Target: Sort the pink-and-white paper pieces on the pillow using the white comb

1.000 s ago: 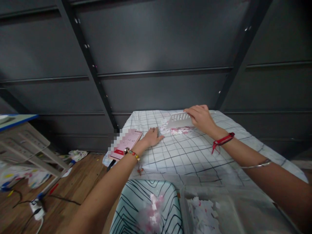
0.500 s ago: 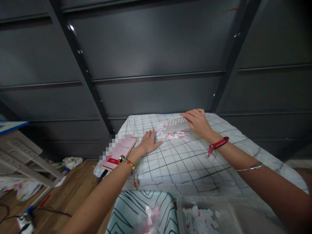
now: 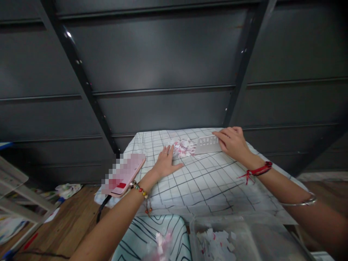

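Observation:
My right hand (image 3: 233, 143) grips the end of a flat white plastic piece with a row of slots (image 3: 208, 144), held on edge on the checked cloth. Its left end meets a heap of small white and pink paper scraps (image 3: 185, 147). To the left of the heap, my left hand (image 3: 166, 162) lies palm down on the white checked tablecloth (image 3: 190, 181), fingers spread and fingertips close to the scraps. Nothing is in that hand.
A pink phone (image 3: 126, 175) with a cable lies left of my left wrist. Nearest me are a teal patterned tray (image 3: 127, 239) with a bag of pink and white bits and a clear plastic box (image 3: 252, 232) holding paper scraps. Dark panels (image 3: 163, 54) rise behind the table.
My right hand and the white slotted piece have moved right, off the top of the scraps to their right side. The scraps look more gathered. My left hand stays on the cloth.

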`<state>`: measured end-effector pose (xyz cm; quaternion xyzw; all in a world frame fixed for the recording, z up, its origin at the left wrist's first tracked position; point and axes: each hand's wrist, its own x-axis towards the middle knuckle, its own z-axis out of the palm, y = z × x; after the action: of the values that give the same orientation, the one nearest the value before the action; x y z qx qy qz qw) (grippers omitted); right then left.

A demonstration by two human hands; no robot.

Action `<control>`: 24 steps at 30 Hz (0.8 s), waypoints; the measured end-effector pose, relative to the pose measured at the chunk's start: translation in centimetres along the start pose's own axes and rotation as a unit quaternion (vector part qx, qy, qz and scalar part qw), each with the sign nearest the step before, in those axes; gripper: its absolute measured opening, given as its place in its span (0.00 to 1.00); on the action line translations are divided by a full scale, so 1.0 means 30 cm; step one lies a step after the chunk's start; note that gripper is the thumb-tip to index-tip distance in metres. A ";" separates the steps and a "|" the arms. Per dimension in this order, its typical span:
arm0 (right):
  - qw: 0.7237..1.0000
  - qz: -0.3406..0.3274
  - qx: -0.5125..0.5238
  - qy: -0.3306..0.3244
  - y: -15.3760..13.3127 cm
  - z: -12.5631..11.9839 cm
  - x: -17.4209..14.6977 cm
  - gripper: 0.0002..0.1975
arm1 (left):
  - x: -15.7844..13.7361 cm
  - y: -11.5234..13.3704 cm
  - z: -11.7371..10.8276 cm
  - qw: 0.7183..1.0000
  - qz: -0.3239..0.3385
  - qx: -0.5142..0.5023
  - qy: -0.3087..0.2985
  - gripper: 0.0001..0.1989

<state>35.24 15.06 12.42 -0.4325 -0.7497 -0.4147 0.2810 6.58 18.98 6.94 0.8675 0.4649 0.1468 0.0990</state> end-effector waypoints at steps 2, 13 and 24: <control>1.000 0.000 -0.004 -0.009 -0.003 -0.005 -0.021 0.13 | -0.004 0.007 0.018 0.999 0.027 0.009 -0.020 0.50; 0.999 0.012 0.040 0.016 -0.045 -0.050 -0.048 0.12 | -0.029 -0.002 0.034 0.996 0.072 0.039 -0.039 0.51; 0.998 0.004 0.061 0.017 -0.063 -0.096 -0.087 0.12 | -0.083 0.020 0.013 0.994 0.095 0.025 -0.040 0.50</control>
<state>34.97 10.94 11.11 -0.4107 -0.7666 -0.3745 0.3216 5.87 16.57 6.35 0.9150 0.3796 0.1093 0.0816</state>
